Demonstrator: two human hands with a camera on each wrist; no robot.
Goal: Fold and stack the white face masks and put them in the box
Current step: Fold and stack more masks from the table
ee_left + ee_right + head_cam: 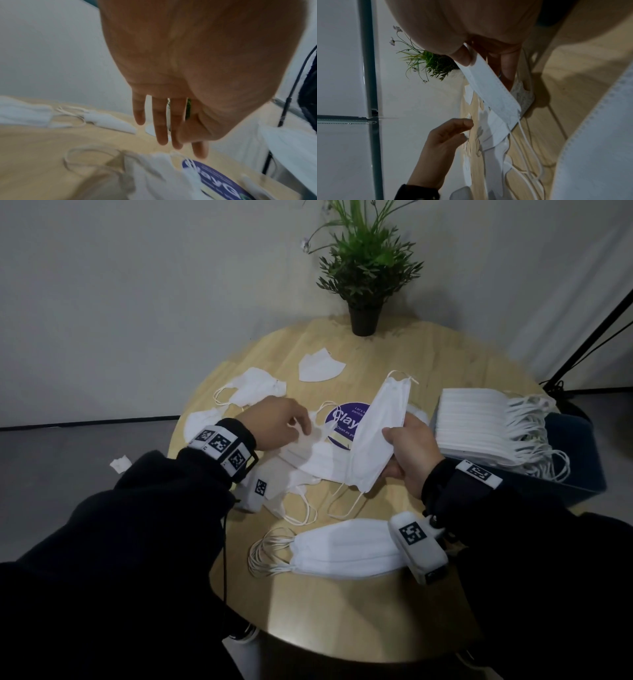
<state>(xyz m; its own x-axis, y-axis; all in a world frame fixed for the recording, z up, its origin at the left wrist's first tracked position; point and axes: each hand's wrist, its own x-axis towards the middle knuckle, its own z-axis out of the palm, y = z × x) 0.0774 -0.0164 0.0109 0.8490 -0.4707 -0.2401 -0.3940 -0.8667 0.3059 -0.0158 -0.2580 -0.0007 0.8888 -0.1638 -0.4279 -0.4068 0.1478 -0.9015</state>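
My right hand (394, 437) pinches a folded white mask (375, 436) between thumb and fingers and holds it upright above the table; the right wrist view shows that mask (494, 92) hanging from my thumb with its ear loops dangling. Straight-fingered and holding nothing, my left hand (297, 428) hovers over a heap of loose masks (308, 463); its fingers (161, 129) show in the left wrist view. A small stack of folded masks (346, 549) lies at the front. A tall stack of masks (476, 426) fills the dark blue box (579, 470) on the right.
More loose masks (255, 388) lie at the back left, and one folded mask (320, 364) lies near the potted plant (364, 316). A purple round sticker (344, 422) marks the round wooden table (342, 618). A black stand (596, 337) rises at the right.
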